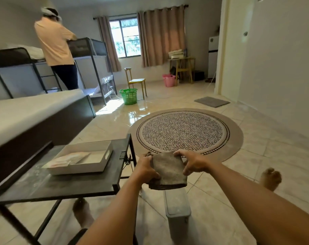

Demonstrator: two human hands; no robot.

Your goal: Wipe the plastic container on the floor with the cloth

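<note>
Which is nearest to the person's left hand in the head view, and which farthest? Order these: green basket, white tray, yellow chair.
From the left hand:
1. White tray, just left of it on the black table.
2. Green basket, on the floor well beyond.
3. Yellow chair, just behind the basket, under the window.

container (177, 207) on tiled floor (256, 156)

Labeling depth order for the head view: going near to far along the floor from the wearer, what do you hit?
Grey plastic container on the floor → folded cloth held in both hands, left hand and right hand → round patterned rug → green basket → yellow chair → window.
</note>
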